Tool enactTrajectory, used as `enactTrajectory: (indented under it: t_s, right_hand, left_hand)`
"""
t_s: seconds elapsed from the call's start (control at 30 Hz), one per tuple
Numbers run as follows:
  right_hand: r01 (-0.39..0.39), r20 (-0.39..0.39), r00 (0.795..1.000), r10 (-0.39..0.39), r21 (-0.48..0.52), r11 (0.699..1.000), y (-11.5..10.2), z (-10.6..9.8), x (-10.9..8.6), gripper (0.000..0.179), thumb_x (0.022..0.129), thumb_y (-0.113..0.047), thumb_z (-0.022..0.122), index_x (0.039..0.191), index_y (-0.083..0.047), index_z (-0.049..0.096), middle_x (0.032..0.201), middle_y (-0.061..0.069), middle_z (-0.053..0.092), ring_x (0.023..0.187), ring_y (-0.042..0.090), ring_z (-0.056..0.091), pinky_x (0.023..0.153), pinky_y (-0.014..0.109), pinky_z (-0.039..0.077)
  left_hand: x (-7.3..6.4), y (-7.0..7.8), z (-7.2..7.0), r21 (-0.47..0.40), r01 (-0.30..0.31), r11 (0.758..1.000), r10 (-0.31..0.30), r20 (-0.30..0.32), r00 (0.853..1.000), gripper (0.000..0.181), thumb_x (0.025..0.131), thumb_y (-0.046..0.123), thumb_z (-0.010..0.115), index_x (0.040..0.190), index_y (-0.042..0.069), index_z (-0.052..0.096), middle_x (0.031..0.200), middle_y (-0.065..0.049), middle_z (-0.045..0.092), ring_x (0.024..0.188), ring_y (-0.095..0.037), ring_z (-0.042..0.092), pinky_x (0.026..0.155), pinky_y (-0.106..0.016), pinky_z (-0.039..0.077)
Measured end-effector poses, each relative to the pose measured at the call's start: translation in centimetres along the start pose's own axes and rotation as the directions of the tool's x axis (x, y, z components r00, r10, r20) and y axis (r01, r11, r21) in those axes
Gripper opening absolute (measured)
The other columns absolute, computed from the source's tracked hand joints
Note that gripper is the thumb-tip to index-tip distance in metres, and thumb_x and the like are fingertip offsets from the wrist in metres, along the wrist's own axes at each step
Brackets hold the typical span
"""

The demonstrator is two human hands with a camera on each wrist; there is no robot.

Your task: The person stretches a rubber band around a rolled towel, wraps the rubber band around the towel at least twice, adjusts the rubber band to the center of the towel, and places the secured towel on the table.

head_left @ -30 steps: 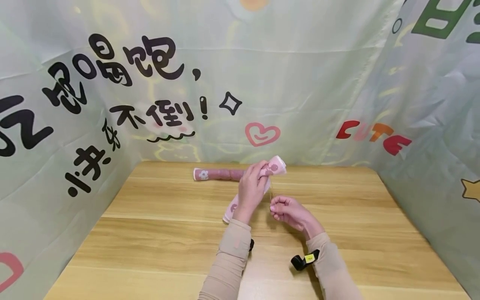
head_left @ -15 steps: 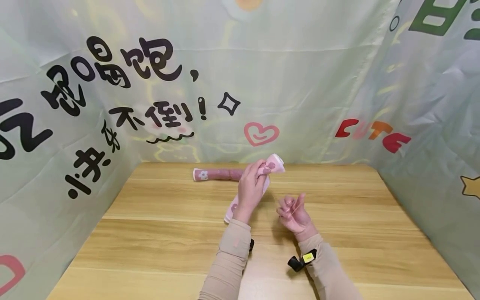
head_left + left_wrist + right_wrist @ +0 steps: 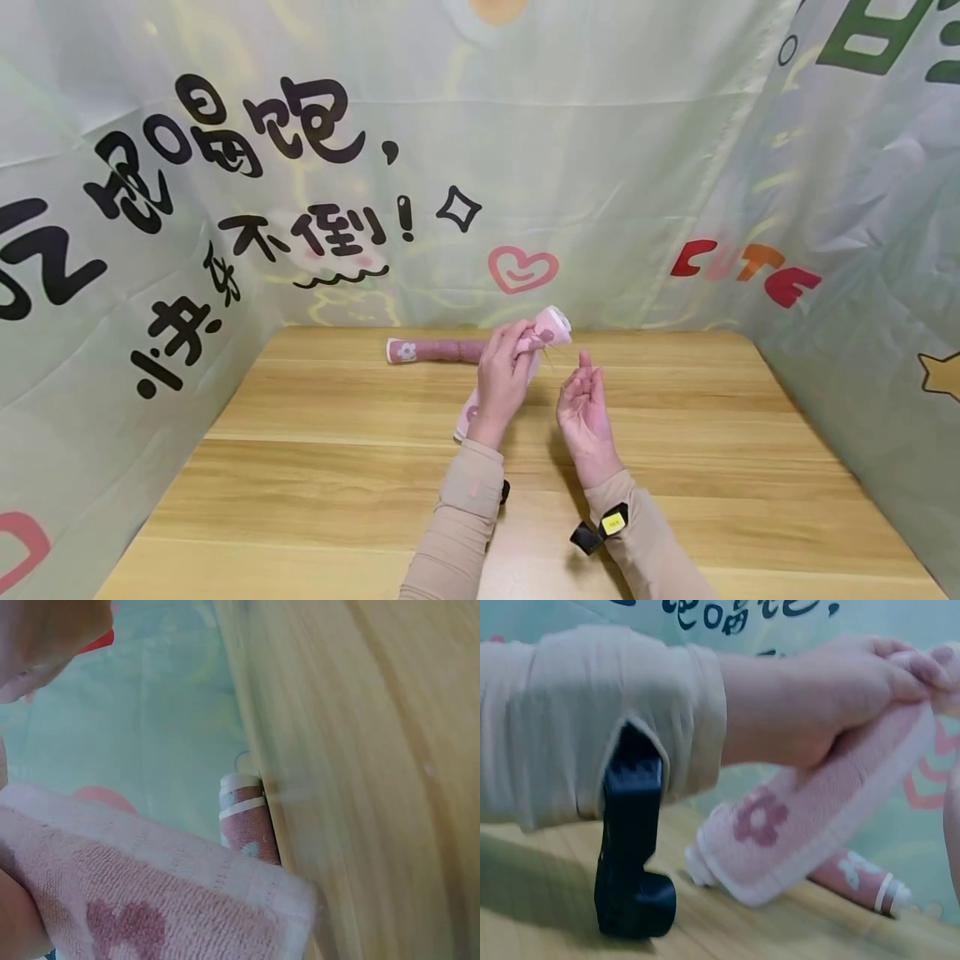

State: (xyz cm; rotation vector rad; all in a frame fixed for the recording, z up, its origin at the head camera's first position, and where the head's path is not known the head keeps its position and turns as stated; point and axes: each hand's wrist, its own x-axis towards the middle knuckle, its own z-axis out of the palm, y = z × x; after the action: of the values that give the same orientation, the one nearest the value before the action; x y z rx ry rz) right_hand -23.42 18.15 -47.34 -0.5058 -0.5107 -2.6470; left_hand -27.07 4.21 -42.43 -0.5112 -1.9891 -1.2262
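Note:
My left hand (image 3: 502, 379) grips a light pink towel (image 3: 553, 325) with darker flower prints, rolled at its upper right end, while its lower part slants down toward the table behind the wrist. From the towel a thin yellowish elastic band (image 3: 550, 357) stretches toward my right hand (image 3: 588, 421), which stands with fingers raised and mostly straight, palm facing the towel. In the right wrist view, my left hand (image 3: 855, 697) holds the towel (image 3: 810, 802) above the table. A loose white-edged part of the towel (image 3: 172, 877) fills the lower left wrist view.
Behind the left hand lies a darker pink rolled towel (image 3: 431, 349) with a white flower, near the back edge of the wooden table (image 3: 322, 492). A printed cloth curtain (image 3: 615, 167) closes off the back and sides. Black wrist camera mounts (image 3: 592, 533) stick out from the sleeves.
My right hand has drawn back from the towel, turned palm up with the band on its fingers, then risen with straighter fingers. The left hand keeps its hold almost unmoved.

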Motion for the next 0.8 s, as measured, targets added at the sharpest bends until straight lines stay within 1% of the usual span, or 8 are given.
enactTrajectory:
  t_s: [0.07, 0.13, 0.27, 0.37, 0.47, 0.57, 0.7, 0.8]
  right_hand:
    - [0.074, -0.082, 0.994, -0.073, 0.009, 0.997, 0.2, 0.3, 0.0, 0.06, 0.101, -0.044, 0.036, 0.116, 0.005, 0.066, 0.105, 0.022, 0.072, 0.095, 0.031, 0.072, 0.091, 0.03, 0.055]
    - [0.131, -0.147, 0.98, -0.133, -0.023, 0.991, 0.4, 0.6, 0.0, 0.054, 0.1, -0.04, 0.043, 0.112, 0.007, 0.066, 0.106, 0.023, 0.071, 0.095, 0.031, 0.072, 0.091, 0.03, 0.055]
    - [0.187, -0.223, 0.953, -0.207, -0.108, 0.976, 0.6, 1.0, 0.1, 0.05, 0.095, -0.039, 0.052, 0.111, 0.006, 0.066, 0.105, 0.023, 0.071, 0.097, 0.03, 0.072, 0.091, 0.03, 0.055]
    - [0.226, -0.261, 0.928, -0.264, -0.168, 0.96, 0.7, 1.3, 0.2, 0.054, 0.094, -0.045, 0.051, 0.113, 0.004, 0.066, 0.109, 0.02, 0.071, 0.103, 0.028, 0.07, 0.098, 0.031, 0.052]
    - [0.236, -0.286, 0.911, -0.298, -0.232, 0.944, 0.9, 1.5, 0.2, 0.059, 0.093, -0.051, 0.049, 0.117, 0.0, 0.066, 0.117, 0.015, 0.069, 0.111, 0.024, 0.066, 0.108, 0.036, 0.045]
    - [0.189, -0.283, 0.914, -0.29, -0.336, 0.923, 1.2, 1.7, 0.2, 0.063, 0.092, -0.058, 0.043, 0.119, -0.005, 0.066, 0.125, 0.011, 0.066, 0.119, 0.021, 0.062, 0.111, 0.042, 0.04]
    - [0.107, -0.254, 0.93, -0.266, -0.504, 0.857, 1.3, 1.8, 0.3, 0.06, 0.091, -0.059, 0.044, 0.124, -0.012, 0.063, 0.133, 0.009, 0.062, 0.127, 0.02, 0.055, 0.109, 0.049, 0.041]
    - [0.048, -0.217, 0.945, -0.244, -0.645, 0.763, 1.3, 1.8, 0.3, 0.056, 0.09, -0.057, 0.051, 0.129, -0.017, 0.055, 0.134, 0.007, 0.059, 0.13, 0.021, 0.052, 0.107, 0.05, 0.043]
  left_hand:
    - [0.0, 0.0, 0.0, 0.001, -0.026, 1.0, 0.026, 0.006, 1.0, 0.026, 0.092, 0.011, 0.063, 0.117, 0.014, 0.066, 0.113, -0.01, 0.066, 0.104, -0.026, 0.065, 0.094, -0.039, 0.052]
    - [0.0, 0.0, 0.0, 0.012, -0.043, 0.999, 0.042, 0.019, 0.999, 0.025, 0.092, 0.011, 0.063, 0.116, 0.015, 0.066, 0.113, -0.01, 0.066, 0.103, -0.026, 0.065, 0.093, -0.04, 0.052]
    - [0.0, 0.1, 0.0, 0.035, -0.056, 0.998, 0.055, 0.043, 0.998, 0.027, 0.091, 0.01, 0.063, 0.116, 0.017, 0.065, 0.113, -0.008, 0.066, 0.103, -0.026, 0.064, 0.091, -0.04, 0.052]
    - [-0.1, 0.3, 0.0, 0.042, -0.057, 0.997, 0.055, 0.048, 0.997, 0.027, 0.09, 0.011, 0.063, 0.117, 0.018, 0.065, 0.114, -0.007, 0.065, 0.103, -0.025, 0.064, 0.09, -0.04, 0.052]
    - [-0.1, 0.2, -0.1, 0.046, -0.065, 0.997, 0.063, 0.045, 0.997, 0.028, 0.09, 0.011, 0.064, 0.117, 0.018, 0.065, 0.114, -0.007, 0.065, 0.103, -0.025, 0.064, 0.091, -0.04, 0.052]
    - [-0.1, 0.1, -0.1, 0.055, -0.076, 0.996, 0.075, 0.029, 0.997, 0.028, 0.09, 0.01, 0.064, 0.117, 0.017, 0.065, 0.114, -0.008, 0.066, 0.103, -0.025, 0.065, 0.091, -0.04, 0.052]
    - [-0.1, -0.1, -0.2, 0.063, -0.079, 0.995, 0.078, 0.019, 0.997, 0.029, 0.089, 0.009, 0.065, 0.117, 0.016, 0.065, 0.113, -0.009, 0.065, 0.103, -0.025, 0.064, 0.092, -0.04, 0.051]
    - [-0.1, -0.3, -0.3, 0.057, -0.079, 0.995, 0.076, 0.042, 0.996, 0.029, 0.089, 0.009, 0.065, 0.117, 0.016, 0.065, 0.113, -0.007, 0.065, 0.104, -0.024, 0.064, 0.093, -0.04, 0.051]
